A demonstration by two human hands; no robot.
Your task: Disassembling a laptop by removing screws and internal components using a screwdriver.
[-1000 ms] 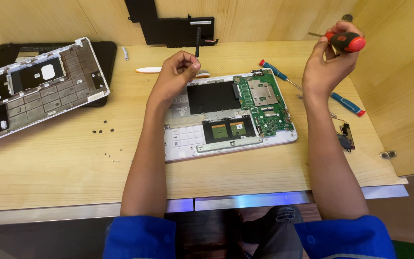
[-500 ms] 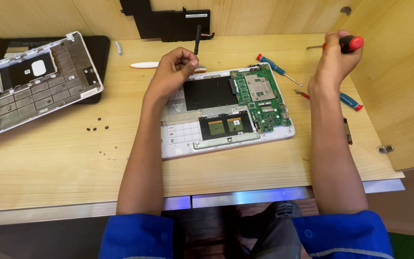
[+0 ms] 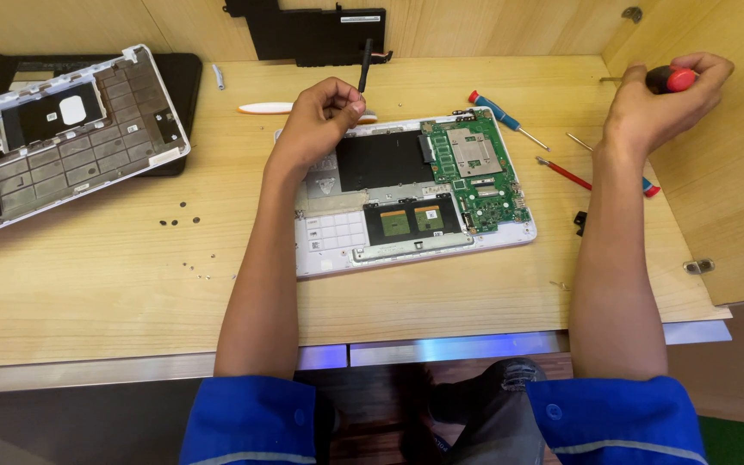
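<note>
An opened white laptop base (image 3: 329, 232) lies on the wooden table, showing a green circuit board (image 3: 474, 168) and a black battery area (image 3: 381, 161). My left hand (image 3: 319, 116) hovers over the laptop's far left corner and pinches a thin black tool (image 3: 364, 65) that stands upright. My right hand (image 3: 660, 103) is raised at the far right, closed around a screwdriver with a red and black handle (image 3: 672, 79).
A keyboard frame (image 3: 53, 138) lies on a black cover at the left. Loose screws (image 3: 181, 222) dot the table. A black panel (image 3: 307, 30) leans at the back. A white pry tool (image 3: 267, 108), a blue-handled screwdriver (image 3: 494, 109) and a red one (image 3: 566, 174) lie near the laptop.
My right hand with the screwdriver has moved a little to the right. My left hand stays over the laptop corner with the black tool.
</note>
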